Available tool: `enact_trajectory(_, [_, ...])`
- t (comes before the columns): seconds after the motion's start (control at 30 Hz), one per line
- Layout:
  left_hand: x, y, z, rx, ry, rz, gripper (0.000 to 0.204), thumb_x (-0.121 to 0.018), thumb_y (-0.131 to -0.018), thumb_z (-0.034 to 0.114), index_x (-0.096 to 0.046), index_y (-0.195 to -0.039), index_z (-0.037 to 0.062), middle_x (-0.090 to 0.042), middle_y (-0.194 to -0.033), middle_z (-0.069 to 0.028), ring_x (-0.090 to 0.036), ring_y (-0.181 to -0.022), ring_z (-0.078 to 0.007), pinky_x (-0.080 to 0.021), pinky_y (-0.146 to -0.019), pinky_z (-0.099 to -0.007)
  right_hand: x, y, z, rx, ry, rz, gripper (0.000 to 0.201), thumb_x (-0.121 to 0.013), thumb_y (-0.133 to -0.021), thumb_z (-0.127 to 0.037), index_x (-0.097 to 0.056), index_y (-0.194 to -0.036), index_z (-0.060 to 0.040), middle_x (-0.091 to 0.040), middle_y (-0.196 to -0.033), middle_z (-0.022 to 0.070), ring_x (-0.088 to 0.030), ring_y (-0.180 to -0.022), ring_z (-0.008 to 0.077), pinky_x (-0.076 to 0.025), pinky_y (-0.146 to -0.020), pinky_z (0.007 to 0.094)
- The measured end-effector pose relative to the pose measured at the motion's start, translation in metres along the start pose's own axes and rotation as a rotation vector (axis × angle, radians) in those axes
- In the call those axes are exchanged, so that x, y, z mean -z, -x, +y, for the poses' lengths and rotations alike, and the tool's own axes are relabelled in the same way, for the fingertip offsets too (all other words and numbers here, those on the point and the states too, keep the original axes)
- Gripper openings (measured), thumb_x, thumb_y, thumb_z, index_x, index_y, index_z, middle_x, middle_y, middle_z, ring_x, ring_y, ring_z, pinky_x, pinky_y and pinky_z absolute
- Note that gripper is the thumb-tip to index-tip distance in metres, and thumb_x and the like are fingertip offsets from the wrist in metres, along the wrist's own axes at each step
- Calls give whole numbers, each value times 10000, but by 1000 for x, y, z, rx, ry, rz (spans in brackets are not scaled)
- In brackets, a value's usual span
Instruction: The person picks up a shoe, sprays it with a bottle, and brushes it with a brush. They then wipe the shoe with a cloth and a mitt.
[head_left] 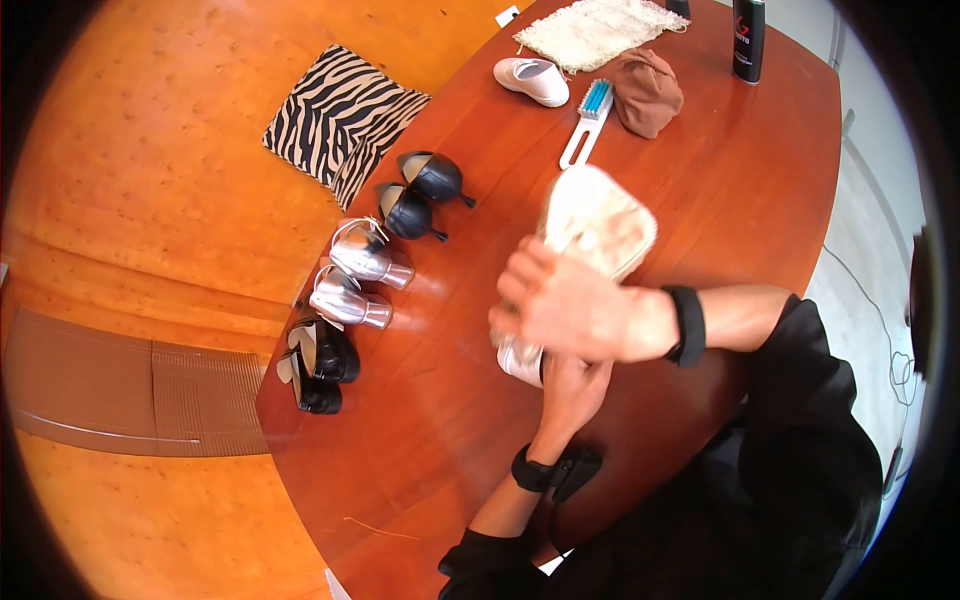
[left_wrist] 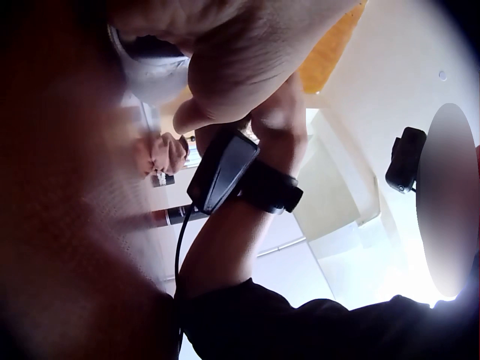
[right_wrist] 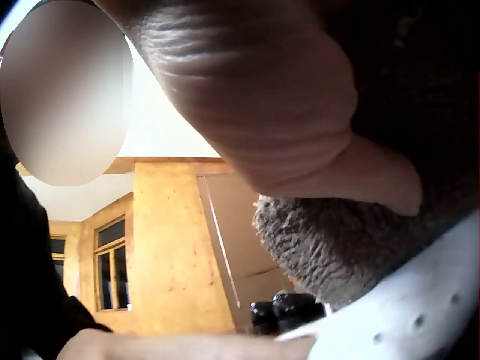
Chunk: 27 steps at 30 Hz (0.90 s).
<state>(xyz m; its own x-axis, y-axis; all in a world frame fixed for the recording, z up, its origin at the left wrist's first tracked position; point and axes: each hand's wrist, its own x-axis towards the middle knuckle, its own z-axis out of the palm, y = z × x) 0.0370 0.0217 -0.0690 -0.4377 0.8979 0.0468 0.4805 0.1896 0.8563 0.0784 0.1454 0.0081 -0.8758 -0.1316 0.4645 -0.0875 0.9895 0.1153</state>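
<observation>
My right hand [head_left: 585,305] grips a cream fleecy-edged cloth [head_left: 600,215], its fingers curled over one end while the rest spreads out beyond the hand. In the right wrist view the thumb presses on the cloth's shaggy pile [right_wrist: 315,247], which lies against a white shoe [right_wrist: 420,307] with small punched holes. Below the right hand, my left hand [head_left: 575,395] holds that white shoe [head_left: 520,363], mostly hidden under the hands. The left wrist view shows the shoe's dark opening beside the left hand [left_wrist: 247,60].
A second white shoe [head_left: 532,80], a blue-bristled brush [head_left: 590,120], a crumpled brown cloth [head_left: 648,92], a cream shaggy mat [head_left: 600,32] and a black spray can [head_left: 747,40] stand at the far end. Black heels [head_left: 432,178], silver heels [head_left: 362,252] and black shoes [head_left: 325,350] line the table's left edge.
</observation>
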Motion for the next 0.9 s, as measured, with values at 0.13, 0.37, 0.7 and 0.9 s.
enact_trajectory(0.13, [-7,14,-17,-51,50,27,459,-578,-881,241,-441,-1247,0,-484,-1240,-196,-448,-1181,-287,-354,-967,-408,-12,1,-27,96,-103,115,118,-602,-693,-173,-640,-795,-125,-561,-740,22,-545,-808,206,-410,-844,325])
enact_trajectory(0.37, [6,-3,14,133,148,-79,399,-608,-873,306,-535,-997,-67,-595,-907,-196,-566,-875,-271,-441,-755,-372,5,1,8,100,-200,6,191,-619,-641,-159,-617,-828,-125,-541,-757,37,-544,-847,219,-425,-871,344])
enact_trajectory(0.7, [-1,-6,10,104,-20,153,534,-689,-800,379,-463,-663,-86,-511,-644,-212,-484,-626,-266,-408,-610,-397,23,7,53,-308,20,-332,215,-612,-640,-78,-627,-855,-94,-576,-783,88,-571,-843,246,-439,-740,344])
enact_trajectory(0.9, [2,-3,12,75,93,75,435,-637,-843,330,-559,-910,-92,-597,-861,-224,-573,-824,-293,-440,-733,-399,10,3,6,-34,-6,-81,153,-606,-656,-169,-591,-787,-90,-534,-731,45,-541,-784,202,-440,-738,316])
